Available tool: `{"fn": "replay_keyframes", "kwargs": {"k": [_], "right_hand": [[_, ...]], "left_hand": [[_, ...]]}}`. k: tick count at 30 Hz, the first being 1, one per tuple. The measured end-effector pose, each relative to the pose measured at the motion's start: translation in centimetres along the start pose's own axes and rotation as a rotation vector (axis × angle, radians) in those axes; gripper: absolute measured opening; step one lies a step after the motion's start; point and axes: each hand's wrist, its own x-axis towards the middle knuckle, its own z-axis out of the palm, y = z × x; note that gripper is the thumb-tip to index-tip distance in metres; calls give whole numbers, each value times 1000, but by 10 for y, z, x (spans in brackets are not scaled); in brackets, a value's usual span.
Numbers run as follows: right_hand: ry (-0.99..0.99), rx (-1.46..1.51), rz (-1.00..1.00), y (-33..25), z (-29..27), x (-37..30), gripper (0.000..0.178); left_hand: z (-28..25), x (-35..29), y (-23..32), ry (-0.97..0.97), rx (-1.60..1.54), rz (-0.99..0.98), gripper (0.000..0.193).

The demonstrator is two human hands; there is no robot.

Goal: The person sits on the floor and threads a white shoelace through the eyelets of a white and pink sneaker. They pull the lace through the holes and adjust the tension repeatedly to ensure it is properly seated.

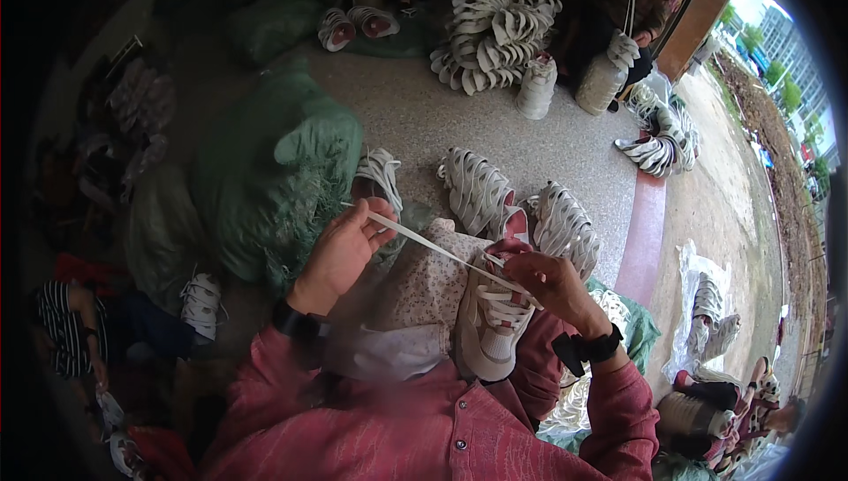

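Observation:
A white and beige sneaker [488,337] rests on my lap with its toe toward me and its pinkish-red lining showing at the top. Its flat white shoelace [417,236] is stretched taut up and to the left. My left hand [343,251] pinches the lace near its free end, well away from the shoe. Close to the shoe's opening, my right hand [556,287] is closed with its fingers on the lace. Part of the lacing lies hidden behind the right fingers. A flowered cloth [422,282] covers my lap under the shoe.
Rows of nested white shoes [477,188] stand just ahead, beside large green sacks [269,163]. White laces [570,406] lie in a green bag at my right. Farther off, a tall shoe pile [503,26] stands near a seated person [623,4]. Other people sit left and lower right.

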Motion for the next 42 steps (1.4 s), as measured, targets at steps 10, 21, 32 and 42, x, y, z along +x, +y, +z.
{"fn": "replay_keyframes", "kwargs": {"k": [10,21,32,42], "right_hand": [[-6,-245,-214,11,12,26,12],[-240,-53,-173,37,5,45,15],[-213,83,-142,43,8,35,20],[-135,46,-214,48,12,28,27]], "left_hand": [[3,7,-30,-526,636,-98,28],[30,16,-79,-736,1470,293,24],[29,37,-96,-975,1482,409,24],[56,36,-63,-767,1147,-303,27]]}}
